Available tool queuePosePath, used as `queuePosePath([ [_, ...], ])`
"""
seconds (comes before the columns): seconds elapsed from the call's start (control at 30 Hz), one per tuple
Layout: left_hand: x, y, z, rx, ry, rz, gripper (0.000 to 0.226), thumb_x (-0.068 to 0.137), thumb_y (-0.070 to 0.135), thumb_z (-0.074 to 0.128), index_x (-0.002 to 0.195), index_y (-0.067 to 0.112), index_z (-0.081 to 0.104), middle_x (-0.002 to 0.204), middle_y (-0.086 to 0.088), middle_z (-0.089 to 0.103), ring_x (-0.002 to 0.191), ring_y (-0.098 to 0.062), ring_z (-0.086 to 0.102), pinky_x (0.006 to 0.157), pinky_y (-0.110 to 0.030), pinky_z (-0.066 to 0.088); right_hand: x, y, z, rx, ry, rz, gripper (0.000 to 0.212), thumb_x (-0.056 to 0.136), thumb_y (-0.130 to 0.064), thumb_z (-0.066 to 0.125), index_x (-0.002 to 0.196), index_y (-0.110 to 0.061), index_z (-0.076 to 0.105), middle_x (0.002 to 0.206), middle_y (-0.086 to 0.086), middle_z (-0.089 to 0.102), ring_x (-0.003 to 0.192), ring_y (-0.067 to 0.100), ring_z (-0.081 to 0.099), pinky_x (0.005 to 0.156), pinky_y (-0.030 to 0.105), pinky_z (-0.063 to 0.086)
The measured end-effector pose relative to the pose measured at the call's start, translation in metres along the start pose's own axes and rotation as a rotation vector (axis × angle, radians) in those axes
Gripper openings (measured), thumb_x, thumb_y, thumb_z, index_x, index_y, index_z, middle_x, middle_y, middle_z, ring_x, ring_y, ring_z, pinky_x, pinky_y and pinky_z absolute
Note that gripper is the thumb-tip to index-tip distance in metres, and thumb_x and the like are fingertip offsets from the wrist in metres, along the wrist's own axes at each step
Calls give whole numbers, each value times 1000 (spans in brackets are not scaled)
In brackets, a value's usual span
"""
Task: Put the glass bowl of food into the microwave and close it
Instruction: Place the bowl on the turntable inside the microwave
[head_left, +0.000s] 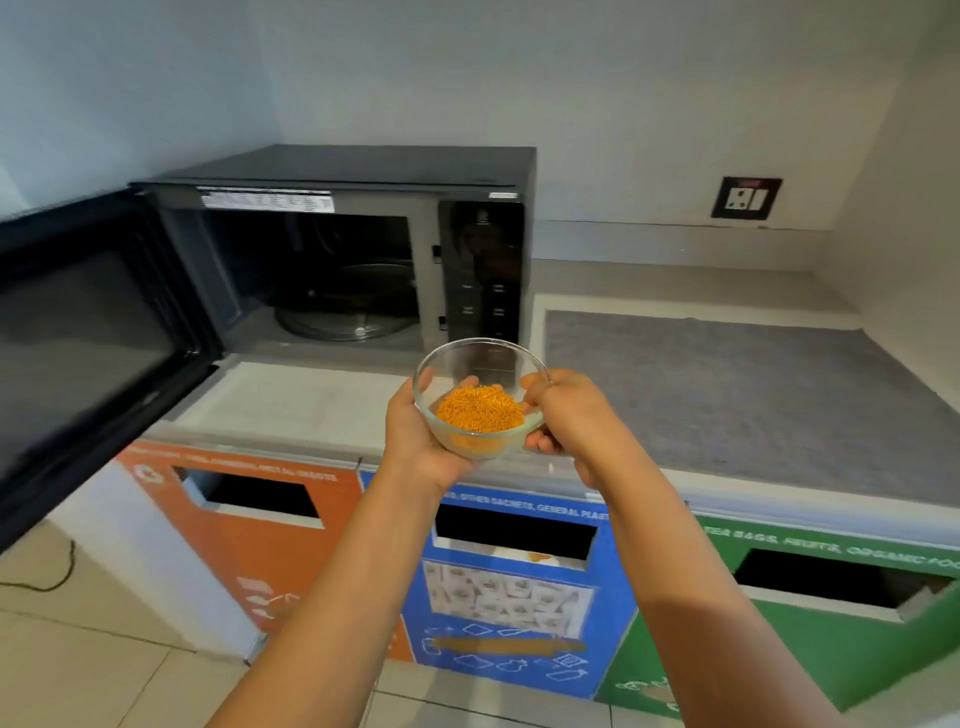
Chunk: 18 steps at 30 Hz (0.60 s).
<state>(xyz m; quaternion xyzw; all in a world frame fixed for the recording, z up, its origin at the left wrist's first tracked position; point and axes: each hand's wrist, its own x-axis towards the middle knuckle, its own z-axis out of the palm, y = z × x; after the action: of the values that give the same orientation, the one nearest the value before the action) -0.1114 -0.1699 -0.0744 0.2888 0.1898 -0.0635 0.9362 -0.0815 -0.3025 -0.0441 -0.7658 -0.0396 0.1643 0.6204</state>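
A clear glass bowl (475, 364) holding orange strand-like food (480, 409) hangs in the air in front of the counter edge. My left hand (415, 431) cups it from the left and below. My right hand (566, 415) grips its right rim and side. The black microwave (363, 171) stands on the counter behind and to the left of the bowl. Its door (83, 332) is swung wide open to the left. Inside, the glass turntable (348, 319) is bare.
A grey mat (737, 395) covers the counter to the right of the microwave. Below the counter are orange (249, 551), blue (519, 597) and green (831, 649) waste bin fronts with slots. A wall socket (746, 198) sits at the back right.
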Motion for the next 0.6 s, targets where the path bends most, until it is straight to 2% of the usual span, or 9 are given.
queuePosePath([
  [0.1, -17, 31, -28, -36, 55, 28, 42, 84, 47, 44, 99, 11, 60, 101, -20, 61, 90, -34, 58, 74, -42, 48, -1, -9, 46, -12, -28, -18, 18, 93, -21, 42, 79, -19, 53, 78, 5, 55, 36, 7, 49, 34, 15, 38],
  [0.27, -42, 90, -82, -105, 77, 76, 41, 83, 45, 45, 102, 12, 59, 105, -19, 62, 90, -34, 59, 71, -41, 50, -5, -26, 130, -15, -135, -29, 17, 92, -29, 46, 80, -19, 53, 70, 3, 56, 34, 3, 46, 35, 14, 38],
  [0.33, -48, 109, -97, -140, 90, 84, 40, 83, 44, 46, 102, 12, 60, 109, -19, 61, 91, -34, 59, 73, -41, 50, -5, -29, 155, -15, -155, -43, 19, 92, -35, 46, 88, -19, 55, 71, 2, 56, 40, 6, 47, 39, 16, 40],
  [0.47, -55, 140, -124, -136, 120, 104, 41, 84, 44, 46, 104, 11, 61, 103, -21, 63, 87, -36, 61, 63, -41, 51, -1, -33, 194, 20, -152, -20, 39, 90, -49, 44, 113, -18, 50, 83, 3, 60, 54, 9, 53, 43, 17, 44],
  [0.6, -53, 177, -148, -142, 136, 132, 41, 84, 45, 45, 99, 11, 61, 102, -21, 62, 86, -37, 60, 60, -41, 51, 7, -40, 231, 29, -160, -31, 41, 87, -55, 42, 109, -22, 50, 89, -3, 58, 63, 10, 60, 43, 15, 47],
])
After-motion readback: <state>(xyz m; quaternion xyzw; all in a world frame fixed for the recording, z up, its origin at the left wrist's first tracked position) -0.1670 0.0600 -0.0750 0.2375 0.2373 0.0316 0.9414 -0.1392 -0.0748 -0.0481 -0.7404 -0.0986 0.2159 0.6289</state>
